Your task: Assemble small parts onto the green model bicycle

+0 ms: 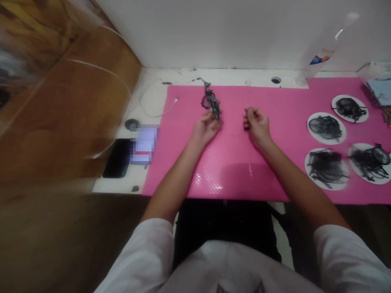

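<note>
A small black model bicycle [209, 99] is gripped at its lower end by my left hand [207, 126], with its wheel and handlebar pointing away from me. To the right, apart from it, my right hand [257, 123] is closed in a pinch around a small dark part [246, 122], too small to make out. Both hands are above the pink mat [226, 175]. A few tiny dark specks lie on the mat between them.
At right, white plates hold black parts: one plate [308, 179], others beside and behind it. A clear bottle [320, 55] stands at the back. On the left are a black phone [117, 158], a pixelated lilac area [144, 144] and a white cable [159, 114].
</note>
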`<state>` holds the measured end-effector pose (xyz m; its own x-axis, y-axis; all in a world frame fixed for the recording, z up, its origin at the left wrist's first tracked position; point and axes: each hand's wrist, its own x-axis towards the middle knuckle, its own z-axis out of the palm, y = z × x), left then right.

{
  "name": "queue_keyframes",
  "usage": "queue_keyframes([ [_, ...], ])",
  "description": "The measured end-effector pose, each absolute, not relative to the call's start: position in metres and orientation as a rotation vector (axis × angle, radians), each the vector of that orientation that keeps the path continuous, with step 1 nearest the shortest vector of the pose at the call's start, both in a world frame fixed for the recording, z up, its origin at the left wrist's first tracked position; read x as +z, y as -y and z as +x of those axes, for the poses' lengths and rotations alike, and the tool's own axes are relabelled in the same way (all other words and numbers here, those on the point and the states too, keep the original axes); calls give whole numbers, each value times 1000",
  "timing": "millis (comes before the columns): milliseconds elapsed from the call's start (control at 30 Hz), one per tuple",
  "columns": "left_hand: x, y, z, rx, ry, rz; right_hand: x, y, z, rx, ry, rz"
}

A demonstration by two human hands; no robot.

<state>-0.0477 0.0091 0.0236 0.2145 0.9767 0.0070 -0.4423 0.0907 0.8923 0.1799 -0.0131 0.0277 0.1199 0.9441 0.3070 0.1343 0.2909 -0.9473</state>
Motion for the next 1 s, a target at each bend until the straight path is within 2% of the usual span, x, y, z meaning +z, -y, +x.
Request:
queue_keyframes([
  [100, 21, -10, -45, 1196, -706, 913, 25, 11, 181, 974, 1268, -1111],
  [367, 7, -8, -29, 1246, -783, 981, 32, 25, 177, 501, 1845, -1164],
  [533, 5, 1, -17, 1416, -882, 1088, 39, 31, 174, 398, 1674, -1184],
  [1000, 12, 2, -13, 1429, -915, 1155, 30, 29, 169, 407, 1573, -1157],
])
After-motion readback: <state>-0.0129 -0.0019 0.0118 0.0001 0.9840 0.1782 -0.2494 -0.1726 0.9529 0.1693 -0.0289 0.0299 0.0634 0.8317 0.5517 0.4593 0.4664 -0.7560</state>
